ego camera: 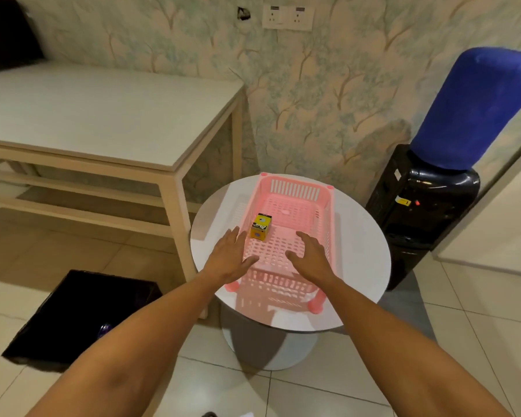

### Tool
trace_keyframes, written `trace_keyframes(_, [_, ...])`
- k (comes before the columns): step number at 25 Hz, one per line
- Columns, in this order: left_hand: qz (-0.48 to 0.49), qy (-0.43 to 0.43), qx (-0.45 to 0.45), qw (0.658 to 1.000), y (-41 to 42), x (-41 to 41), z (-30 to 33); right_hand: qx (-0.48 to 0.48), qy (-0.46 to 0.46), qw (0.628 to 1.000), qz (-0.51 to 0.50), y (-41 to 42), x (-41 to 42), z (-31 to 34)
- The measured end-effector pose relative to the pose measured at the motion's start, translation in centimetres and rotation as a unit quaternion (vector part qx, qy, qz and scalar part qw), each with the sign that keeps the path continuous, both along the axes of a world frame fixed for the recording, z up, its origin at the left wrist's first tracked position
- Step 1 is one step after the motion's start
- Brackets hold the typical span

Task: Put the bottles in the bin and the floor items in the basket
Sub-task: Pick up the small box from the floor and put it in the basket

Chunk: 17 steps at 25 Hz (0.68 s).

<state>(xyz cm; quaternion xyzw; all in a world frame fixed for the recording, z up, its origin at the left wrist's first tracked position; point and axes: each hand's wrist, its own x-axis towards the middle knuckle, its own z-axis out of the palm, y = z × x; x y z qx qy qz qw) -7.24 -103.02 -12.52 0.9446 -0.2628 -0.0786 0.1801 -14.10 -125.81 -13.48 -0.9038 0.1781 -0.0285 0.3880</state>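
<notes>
While both hands [227, 257] [310, 255] hover spread and empty, one box [261, 226] sits in the basket [295, 188]; bin [82, 317] contents unclear

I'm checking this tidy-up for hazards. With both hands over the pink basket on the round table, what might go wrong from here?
1. The pink basket stands on small feet, its near end close to the round table edge; a nudge from the left hand or right hand might tip it off.
2. The yellow box stands upright inside and may topple.
3. The black bin sits low beside the person's left arm, a possible trip hazard.
</notes>
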Motion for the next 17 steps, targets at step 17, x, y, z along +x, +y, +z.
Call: trace_keyframes(17, [0.182,0.000,0.106,0.978,9.3,-24.0,-2.5,0.012,-0.102,0.961,0.255,9.5,-18.3,-2.9])
